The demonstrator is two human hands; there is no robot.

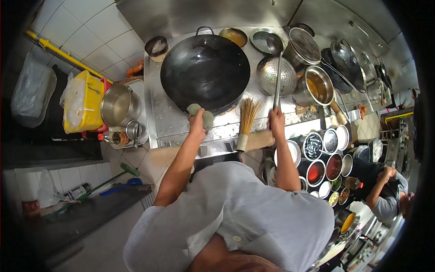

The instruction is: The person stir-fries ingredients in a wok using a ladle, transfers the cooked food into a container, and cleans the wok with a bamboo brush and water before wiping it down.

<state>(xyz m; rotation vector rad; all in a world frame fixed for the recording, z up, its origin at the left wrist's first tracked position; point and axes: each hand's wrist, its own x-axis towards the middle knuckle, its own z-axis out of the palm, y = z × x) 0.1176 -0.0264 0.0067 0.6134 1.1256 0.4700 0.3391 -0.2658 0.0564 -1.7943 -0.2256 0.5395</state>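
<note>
In the head view, my left hand (197, 125) is closed around a bunched grey-green cloth (208, 119) at the near rim of a large black wok (204, 68). The wok sits on the steel range, its inside dark and shiny, with a loop handle at the far side. My right hand (276, 121) grips the long handle of a ladle (278, 81). The ladle's bowl points away from me, over a steel dish (261, 40) at the back. Between my hands lies a bamboo wok brush (249, 119), bristles toward the wok. A perforated strainer (277, 75) rests under the ladle handle.
At the right stand a pot of brown liquid (317, 88), a mesh strainer (305, 44), stacked woks (348, 63) and several sauce containers (316, 172). To the left are a steel pot (118, 106) and a yellow container (84, 102). Another person (385, 195) stands at the far right.
</note>
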